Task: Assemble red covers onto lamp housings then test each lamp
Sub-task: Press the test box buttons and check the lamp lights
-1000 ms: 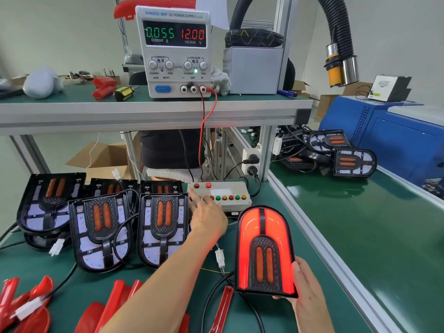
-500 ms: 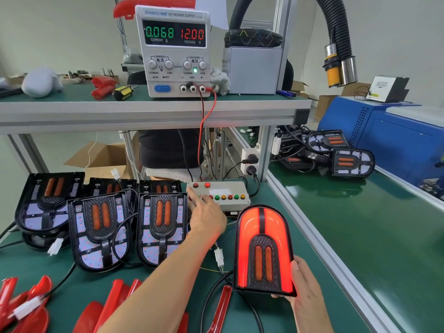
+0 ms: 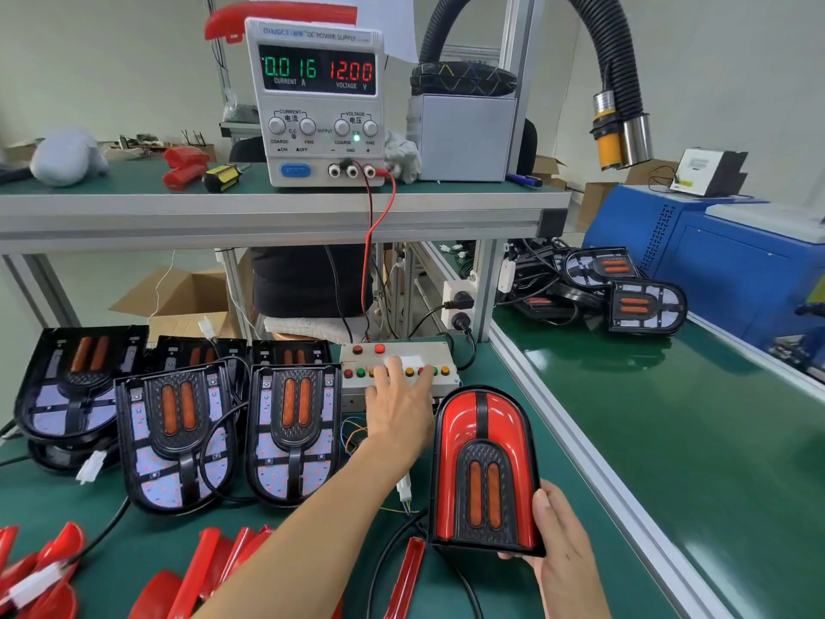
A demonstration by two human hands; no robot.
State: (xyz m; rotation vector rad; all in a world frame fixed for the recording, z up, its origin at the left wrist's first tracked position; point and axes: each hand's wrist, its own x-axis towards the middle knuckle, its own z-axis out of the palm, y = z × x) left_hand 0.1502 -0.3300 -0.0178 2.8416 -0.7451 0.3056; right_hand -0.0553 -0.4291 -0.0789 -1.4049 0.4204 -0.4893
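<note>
One lamp has its red cover on and is at the testing step, held upright on the bench in the right hand's grip. Left hand has relaxed fingers on the button box. Several housings sit bare at left, loose covers up front. Room's tight there; right side's open up to the rail.

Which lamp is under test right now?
Find the power supply on the shelf; follow its red lead to the button box. Right of that, the right hand holds a lamp: the only one wearing its red cover.
</note>
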